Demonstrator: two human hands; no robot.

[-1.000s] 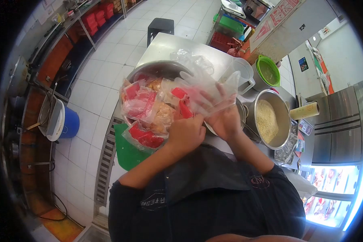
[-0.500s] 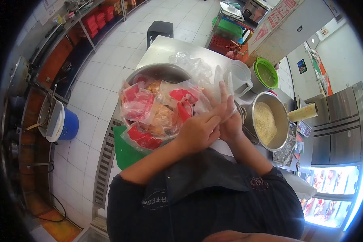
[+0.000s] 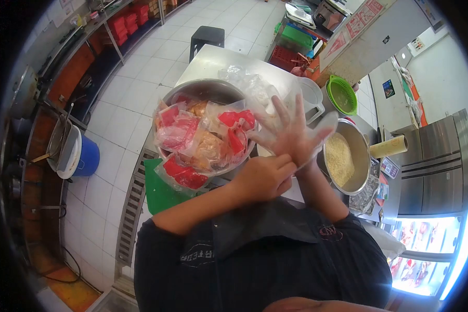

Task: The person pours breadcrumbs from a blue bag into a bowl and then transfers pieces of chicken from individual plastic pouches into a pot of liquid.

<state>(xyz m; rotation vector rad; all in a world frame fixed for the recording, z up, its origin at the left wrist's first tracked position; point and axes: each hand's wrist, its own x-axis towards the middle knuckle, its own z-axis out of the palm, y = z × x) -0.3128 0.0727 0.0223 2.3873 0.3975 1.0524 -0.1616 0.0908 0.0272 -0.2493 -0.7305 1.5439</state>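
My right hand has its fingers spread inside a clear disposable plastic glove. Closed at that wrist, my left hand pinches the glove's cuff; it is bare. Just left of the hands, a large metal bowl holds several clear plastic bags with red printing and orange-brown food inside. Crumpled clear plastic lies behind the hands, by a clear plastic jug. On the right, a metal bowl contains pale yellow crumbs.
The steel table carries a green board under the bowl. A green strainer, a roll and a scale sit to the right. A black stool and blue bucket stand on the floor.
My right hand has opened from fingers held together to spread wide in the glove. My left hand has moved from its palm down to the wrist, gripping the cuff.
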